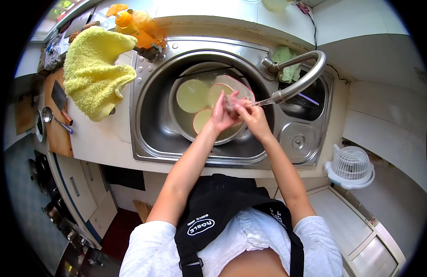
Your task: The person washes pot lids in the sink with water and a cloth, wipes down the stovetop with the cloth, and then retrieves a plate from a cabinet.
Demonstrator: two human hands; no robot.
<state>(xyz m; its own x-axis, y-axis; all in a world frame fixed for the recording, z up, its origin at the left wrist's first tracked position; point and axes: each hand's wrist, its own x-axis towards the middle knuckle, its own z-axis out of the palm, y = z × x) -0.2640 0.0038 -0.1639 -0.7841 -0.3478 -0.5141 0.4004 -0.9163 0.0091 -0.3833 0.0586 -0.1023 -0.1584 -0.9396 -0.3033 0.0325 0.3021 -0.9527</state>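
Over the sink, my left hand [224,113] is held palm up with its fingers stretched out. My right hand [256,121] meets it from the right, its bent fingers lying against the left fingers; I see no object between them. Water runs from the curved metal faucet [310,76] onto both hands. Below them a round metal basin [174,108] holds cloudy water with several dishes in it. Among these are a pale round bowl [193,96] and a red-rimmed bowl [202,121]. My hands hide part of the basin.
A yellow towel [95,69] hangs left of the sink [148,134], near an orange pump bottle [142,27]. A cutting board [56,129] with a cleaver [59,96] and a ladle [48,114] lies far left. A green cloth [286,64] sits behind the faucet; a white strainer basket [349,166] is at right.
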